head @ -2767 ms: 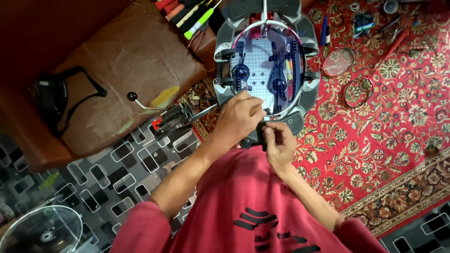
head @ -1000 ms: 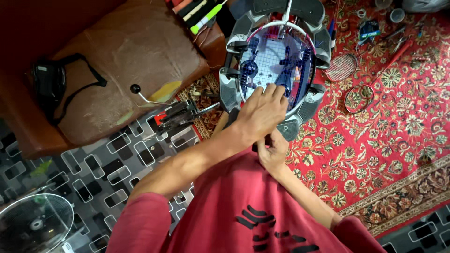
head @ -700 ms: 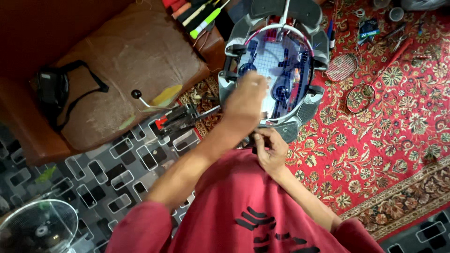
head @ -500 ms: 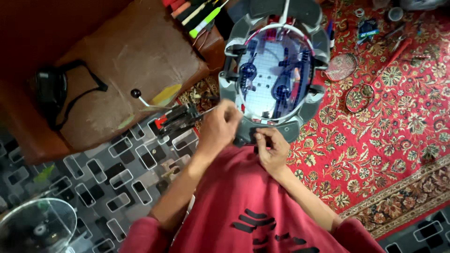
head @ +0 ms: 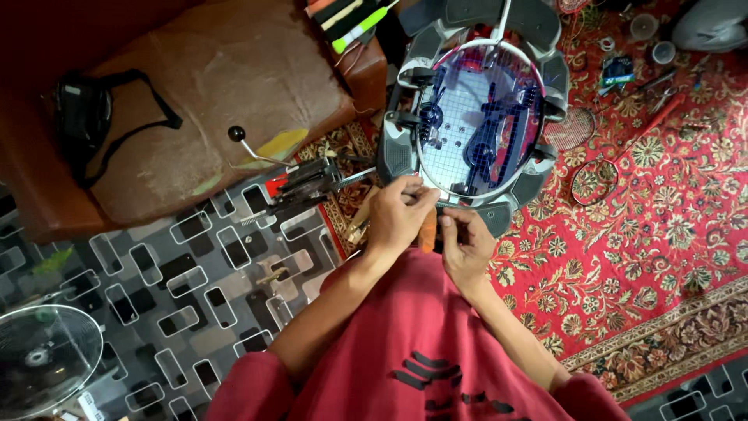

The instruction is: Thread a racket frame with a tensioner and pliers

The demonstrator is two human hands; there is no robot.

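Left hand (head: 397, 218) and right hand (head: 466, 245) at near rim of racket (head: 477, 117) clamped in stringing machine (head: 405, 148); fingers pinched together, held object not discernible.

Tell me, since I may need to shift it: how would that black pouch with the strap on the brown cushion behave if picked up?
The black pouch looks soft, so it would probably sag. Its thin strap lies in loose curves, so it likely dangles and could snag. It looks fairly light and unlikely to roll off the brown cushion.
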